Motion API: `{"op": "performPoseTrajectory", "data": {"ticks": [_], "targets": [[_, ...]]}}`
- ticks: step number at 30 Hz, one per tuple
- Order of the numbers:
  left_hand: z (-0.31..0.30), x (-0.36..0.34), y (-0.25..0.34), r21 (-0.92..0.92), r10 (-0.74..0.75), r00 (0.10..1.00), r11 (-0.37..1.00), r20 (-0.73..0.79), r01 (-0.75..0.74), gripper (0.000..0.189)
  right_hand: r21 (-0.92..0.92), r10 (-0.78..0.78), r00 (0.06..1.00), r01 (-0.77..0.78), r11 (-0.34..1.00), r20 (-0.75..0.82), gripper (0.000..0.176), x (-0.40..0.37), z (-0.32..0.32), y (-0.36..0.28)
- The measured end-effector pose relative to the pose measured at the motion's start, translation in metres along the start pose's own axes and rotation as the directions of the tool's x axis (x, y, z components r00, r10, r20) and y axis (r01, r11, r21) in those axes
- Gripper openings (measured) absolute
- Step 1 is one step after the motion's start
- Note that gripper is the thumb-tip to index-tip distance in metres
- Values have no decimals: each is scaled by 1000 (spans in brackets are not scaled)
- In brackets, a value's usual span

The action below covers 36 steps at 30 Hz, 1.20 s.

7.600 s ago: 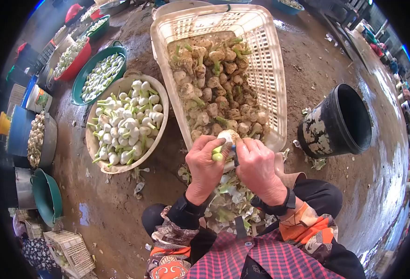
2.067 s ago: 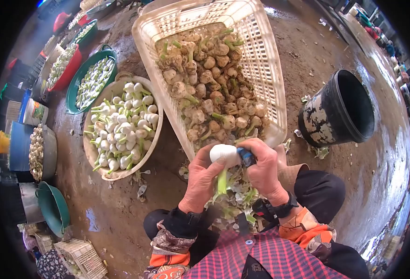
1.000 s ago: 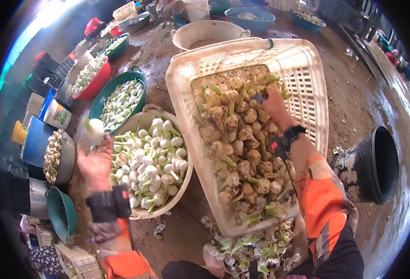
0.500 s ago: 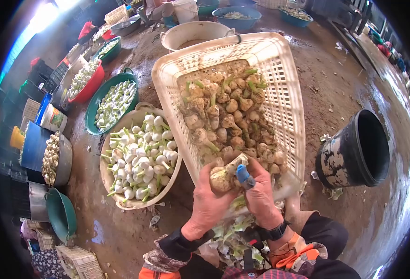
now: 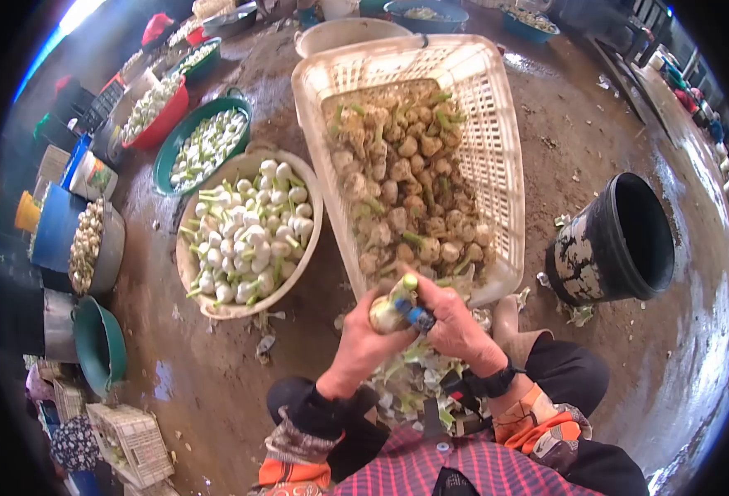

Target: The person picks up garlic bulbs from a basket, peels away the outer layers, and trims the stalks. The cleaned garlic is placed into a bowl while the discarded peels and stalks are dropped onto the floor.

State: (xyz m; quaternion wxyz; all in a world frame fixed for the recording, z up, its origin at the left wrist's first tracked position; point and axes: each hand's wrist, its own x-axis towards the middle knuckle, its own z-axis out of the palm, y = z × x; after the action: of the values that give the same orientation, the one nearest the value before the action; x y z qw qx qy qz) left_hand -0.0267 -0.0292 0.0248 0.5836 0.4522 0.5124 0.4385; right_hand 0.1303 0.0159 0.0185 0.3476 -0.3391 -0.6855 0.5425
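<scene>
My left hand (image 5: pixel 363 335) is wrapped round a garlic bulb (image 5: pixel 383 317) whose cut green stem end points up and away from me. My right hand (image 5: pixel 457 329) is closed against the same bulb from the right. Its thumb wears a blue wrapping (image 5: pixel 415 314) and presses beside the stem. The right fingertips are hidden behind the bulb. Just beyond both hands a white plastic basket (image 5: pixel 509 194) holds many dirty, unpeeled garlic bulbs (image 5: pixel 410 165). To the left, a cream basin (image 5: pixel 216 309) is heaped with clean white bulbs (image 5: pixel 249 236) with short green stems.
At the right a black bucket (image 5: pixel 575 264) leans on the muddy floor. Peeled skins (image 5: pixel 414 376) lie between my knees. Left and behind stand a green basin (image 5: pixel 163 169), a red basin (image 5: pixel 178 103) of garlic, a teal tub (image 5: pixel 100 343) and a slatted crate (image 5: pixel 137 446).
My view has tilted, so the basket and basins sit higher. The bulb has turned upright in my hands, its stem now pointing away, and it looks whiter with less loose skin.
</scene>
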Motion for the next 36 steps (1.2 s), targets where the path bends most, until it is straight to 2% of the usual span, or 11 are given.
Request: {"op": "performPoseTrajectory", "data": {"ticks": [4,9,13,18,21,23,26,30,32,34,36], "targets": [[-6,6,-11,-438,-134,949,862,286,254,56,-158,-53,992,35,987,-114,59,-10,-3,-1],[-6,14,-6,-751,17,874,521,485,406,47,560,254,924,-54,827,-286,36,-16,4,5],[8,22,-35,-66,260,960,961,-103,-267,66,623,411,872,-171,763,-265,32,-20,2,4],[10,17,-34,514,422,906,769,37,-379,76,277,239,951,-180,944,-196,24,-24,-2,11],[8,15,-31,-52,137,985,990,108,-132,79,241,234,959,-192,951,-162,19,-25,-5,8],[6,12,-21,-316,-65,975,940,213,131,73,275,257,952,-206,939,-164,17,-29,-5,7],[-3,16,-39,-546,-176,912,753,371,367,68,-367,-50,965,-49,929,-256,13,-36,-4,13],[7,11,-34,-681,-129,893,603,430,415,69,-495,-117,971,0,869,-207,18,-36,-12,33],[1,13,-37,-699,-110,862,539,495,470,73,39,122,970,-116,992,-210,23,-39,-12,33],[1,15,-33,-706,-57,869,558,491,436,69,643,343,939,-261,720,-2,26,-39,-21,4],[5,16,-36,-597,-221,888,672,404,439,60,532,431,894,-307,789,-124,21,-42,-11,14]]}}
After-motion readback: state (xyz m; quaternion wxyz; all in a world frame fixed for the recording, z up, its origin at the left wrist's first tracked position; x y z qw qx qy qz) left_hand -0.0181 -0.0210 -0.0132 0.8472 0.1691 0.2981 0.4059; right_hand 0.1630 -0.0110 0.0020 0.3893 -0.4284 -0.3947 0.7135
